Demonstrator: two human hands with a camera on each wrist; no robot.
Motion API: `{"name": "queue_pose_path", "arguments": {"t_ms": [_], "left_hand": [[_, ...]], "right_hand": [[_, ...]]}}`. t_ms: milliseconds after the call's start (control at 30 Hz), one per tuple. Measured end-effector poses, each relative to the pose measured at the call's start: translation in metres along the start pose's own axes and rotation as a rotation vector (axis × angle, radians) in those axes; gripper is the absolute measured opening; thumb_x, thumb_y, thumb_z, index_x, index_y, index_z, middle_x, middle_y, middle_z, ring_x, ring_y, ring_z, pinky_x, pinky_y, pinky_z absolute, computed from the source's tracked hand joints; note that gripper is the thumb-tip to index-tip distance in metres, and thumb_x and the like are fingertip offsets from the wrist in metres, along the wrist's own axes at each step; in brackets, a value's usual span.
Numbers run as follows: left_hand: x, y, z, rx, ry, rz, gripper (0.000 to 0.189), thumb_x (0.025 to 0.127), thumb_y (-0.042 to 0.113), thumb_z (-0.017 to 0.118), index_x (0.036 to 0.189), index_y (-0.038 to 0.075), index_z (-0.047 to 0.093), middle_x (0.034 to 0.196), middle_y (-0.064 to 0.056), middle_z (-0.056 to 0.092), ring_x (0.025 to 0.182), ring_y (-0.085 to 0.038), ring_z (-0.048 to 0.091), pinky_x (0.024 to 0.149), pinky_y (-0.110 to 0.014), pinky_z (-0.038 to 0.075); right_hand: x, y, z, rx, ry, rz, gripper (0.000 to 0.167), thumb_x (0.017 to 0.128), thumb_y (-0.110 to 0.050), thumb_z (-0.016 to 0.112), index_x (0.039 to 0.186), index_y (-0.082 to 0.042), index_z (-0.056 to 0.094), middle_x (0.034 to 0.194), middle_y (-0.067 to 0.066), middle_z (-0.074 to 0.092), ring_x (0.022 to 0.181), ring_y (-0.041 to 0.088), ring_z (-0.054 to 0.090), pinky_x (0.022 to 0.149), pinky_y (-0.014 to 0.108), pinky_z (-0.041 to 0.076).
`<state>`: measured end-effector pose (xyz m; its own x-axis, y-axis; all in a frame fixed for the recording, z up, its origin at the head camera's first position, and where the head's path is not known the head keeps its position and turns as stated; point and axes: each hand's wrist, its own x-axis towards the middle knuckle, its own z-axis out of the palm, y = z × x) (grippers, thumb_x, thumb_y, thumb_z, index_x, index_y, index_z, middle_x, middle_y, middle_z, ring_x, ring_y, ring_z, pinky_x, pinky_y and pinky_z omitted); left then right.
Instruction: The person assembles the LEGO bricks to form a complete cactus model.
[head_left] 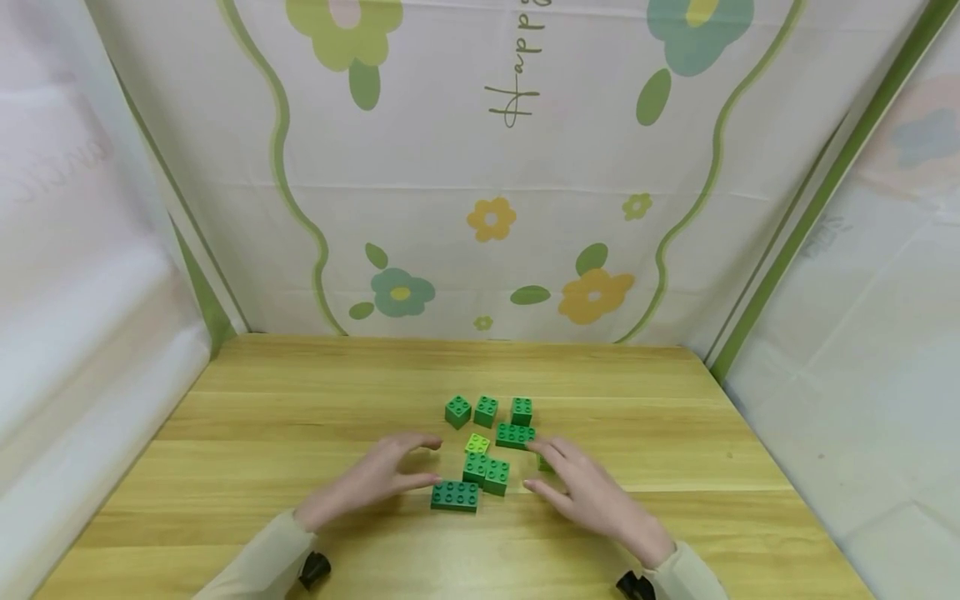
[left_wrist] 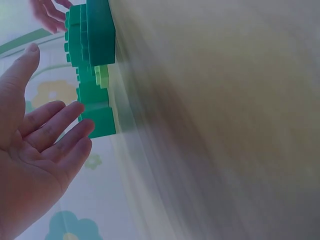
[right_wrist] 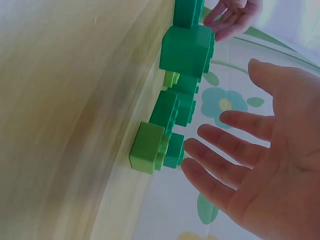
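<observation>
Several green toy building bricks sit in a loose cluster on the table. My left hand hovers at the left of it, fingers relaxed and holding nothing. Its thumb is nearest the long dark green brick. On the right, my right hand is likewise relaxed with nothing in it, its fingers over a light green brick that it partly hides in the head view. Close to its fingertips lies a long green brick. Between the hands are two square green bricks side by side and a low lime brick.
Behind the cluster stand three small green bricks. The wooden table ends at a patterned cloth wall at the back, with cloth walls on both sides too.
</observation>
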<state>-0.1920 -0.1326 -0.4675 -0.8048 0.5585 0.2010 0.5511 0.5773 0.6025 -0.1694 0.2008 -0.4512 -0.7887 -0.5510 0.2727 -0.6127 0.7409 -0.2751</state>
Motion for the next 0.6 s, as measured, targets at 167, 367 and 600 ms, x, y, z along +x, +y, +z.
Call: {"name": "queue_pose_path", "arguments": {"t_ms": [167, 367, 600], "left_hand": [[0.007, 0.004, 0.003, -0.025, -0.022, 0.014, 0.058, 0.089, 0.038, 0.071, 0.132, 0.003, 0.059, 0.128, -0.011, 0.067, 0.121, -0.029, 0.063, 0.104, -0.051, 0.05], [0.016, 0.007, 0.008, -0.061, -0.056, 0.041, 0.054, 0.09, 0.036, 0.071, 0.131, 0.002, 0.059, 0.128, -0.012, 0.067, 0.119, -0.028, 0.063, 0.103, -0.049, 0.052], [0.027, 0.01, 0.013, -0.066, -0.099, 0.084, 0.048, 0.092, 0.028, 0.07, 0.131, 0.001, 0.059, 0.127, -0.012, 0.068, 0.118, -0.026, 0.064, 0.102, -0.044, 0.054]], "right_hand": [[0.0, -0.004, 0.004, 0.027, -0.01, -0.005, 0.052, 0.096, -0.041, 0.063, 0.137, -0.009, 0.056, 0.133, 0.007, 0.063, 0.122, 0.022, 0.062, 0.101, 0.042, 0.054], [-0.001, -0.006, 0.006, 0.043, -0.032, 0.018, 0.053, 0.097, -0.043, 0.06, 0.138, -0.009, 0.055, 0.134, 0.006, 0.062, 0.123, 0.022, 0.061, 0.102, 0.043, 0.054], [-0.002, -0.008, 0.006, 0.074, -0.055, 0.041, 0.054, 0.098, -0.045, 0.057, 0.139, -0.01, 0.054, 0.133, 0.005, 0.062, 0.124, 0.025, 0.06, 0.104, 0.047, 0.052]]}}
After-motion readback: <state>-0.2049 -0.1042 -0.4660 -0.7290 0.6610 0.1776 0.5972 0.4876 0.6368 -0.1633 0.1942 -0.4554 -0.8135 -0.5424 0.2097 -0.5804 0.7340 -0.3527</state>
